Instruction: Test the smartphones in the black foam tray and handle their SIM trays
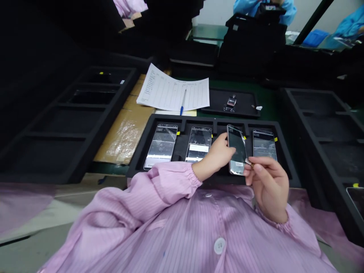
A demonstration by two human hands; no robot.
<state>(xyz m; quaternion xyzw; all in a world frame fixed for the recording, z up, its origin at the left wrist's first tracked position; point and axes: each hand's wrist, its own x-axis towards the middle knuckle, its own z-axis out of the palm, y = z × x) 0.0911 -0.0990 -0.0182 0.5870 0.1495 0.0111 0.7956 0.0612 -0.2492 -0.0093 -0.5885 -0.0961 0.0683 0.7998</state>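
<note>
My left hand is closed around the left edge of a smartphone, its thumb on the screen. The phone is tilted over the third compartment of a black foam tray. At the phone's lower right edge, my right hand pinches a small metallic piece, too small to name. Three more phones lie in the tray: one far left, a second phone beside it, and a third phone at the right. Small yellow tabs stick out beside them.
Behind the tray, a printed form lies with a blue pen on it. A small black tray holds a little part. Compartmented trays stand at left and right. People in blue and pink sleeves are beyond.
</note>
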